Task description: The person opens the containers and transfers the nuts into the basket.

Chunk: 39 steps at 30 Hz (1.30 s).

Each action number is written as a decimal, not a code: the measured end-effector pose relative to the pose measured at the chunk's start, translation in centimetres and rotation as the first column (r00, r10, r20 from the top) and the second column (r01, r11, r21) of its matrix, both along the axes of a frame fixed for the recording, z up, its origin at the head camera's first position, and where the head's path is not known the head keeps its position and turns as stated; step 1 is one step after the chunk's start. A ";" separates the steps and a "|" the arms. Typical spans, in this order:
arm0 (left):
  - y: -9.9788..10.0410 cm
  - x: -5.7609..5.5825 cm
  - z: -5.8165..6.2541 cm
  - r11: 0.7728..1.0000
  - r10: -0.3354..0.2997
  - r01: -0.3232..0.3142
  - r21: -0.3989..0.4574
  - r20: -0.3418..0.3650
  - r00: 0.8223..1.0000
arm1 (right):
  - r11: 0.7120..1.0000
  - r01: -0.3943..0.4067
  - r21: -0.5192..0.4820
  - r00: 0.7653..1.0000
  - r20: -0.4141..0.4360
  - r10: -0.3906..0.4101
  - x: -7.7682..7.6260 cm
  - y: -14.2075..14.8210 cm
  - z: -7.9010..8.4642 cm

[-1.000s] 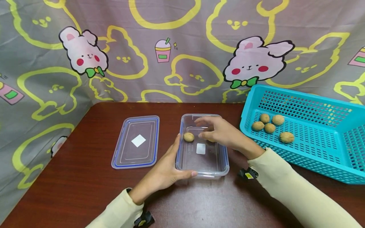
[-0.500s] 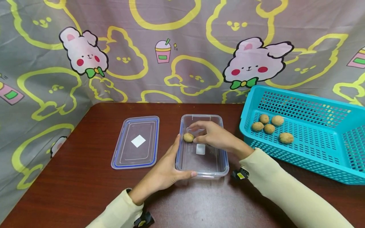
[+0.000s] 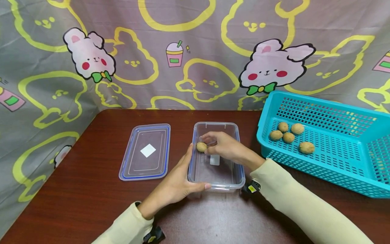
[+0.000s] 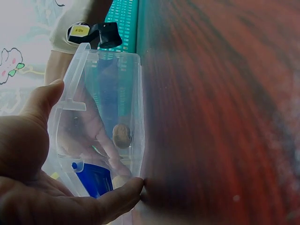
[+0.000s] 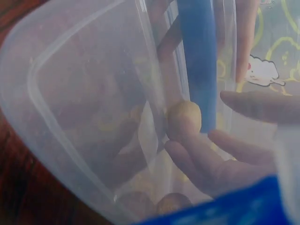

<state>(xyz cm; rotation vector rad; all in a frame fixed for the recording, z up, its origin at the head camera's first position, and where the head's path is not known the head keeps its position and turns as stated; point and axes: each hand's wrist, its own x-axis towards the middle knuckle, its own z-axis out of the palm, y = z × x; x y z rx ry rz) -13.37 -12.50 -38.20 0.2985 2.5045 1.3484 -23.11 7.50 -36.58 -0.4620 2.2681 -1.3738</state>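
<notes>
A clear plastic food container [image 3: 223, 174] sits on the table. My left hand [image 3: 178, 181] holds its near left corner, with the thumb on the front rim and the fingers along the left wall. Inside, a walnut [image 3: 201, 147] lies by the left wall. My right hand [image 3: 224, 145] reaches into the container; its fingertips [image 5: 177, 149] touch that walnut, with other fingers standing apart from it. A second walnut [image 4: 122, 136] shows through the wall in the left wrist view; in the head view my right hand hides it.
A lid [image 3: 148, 166] with a blue seal lies left of the container. At right stands a turquoise basket [image 3: 344, 135] holding several walnuts [image 3: 306, 147]. A patterned cloth [image 3: 210, 34] hangs behind the table [image 3: 100, 189].
My right hand has moved leftward inside the container, covering the right-hand walnut and coming up to the left one. My left hand, the container and the lid stay in place.
</notes>
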 end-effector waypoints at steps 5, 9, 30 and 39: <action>-0.1 0.0 0.0 1.000 0.000 0.000 0.001 0.001 1.000 | 0.997 0.039 -0.066 0.994 0.103 -0.032 0.0 -0.1 0.0; -0.1 0.0 0.0 1.000 0.000 0.000 0.004 -0.003 1.000 | 0.991 0.069 -0.113 0.984 0.169 -0.049 0.0 -0.1 0.0; 0.0 0.0 0.0 1.000 0.000 0.000 0.016 -0.003 1.000 | 0.963 0.097 -0.251 0.960 0.279 -0.024 0.5 -0.8 -0.3; 0.0 0.0 0.0 1.000 -0.003 0.003 0.016 -0.001 1.000 | 0.954 0.092 -0.286 0.958 0.286 -0.007 0.6 -0.5 -0.1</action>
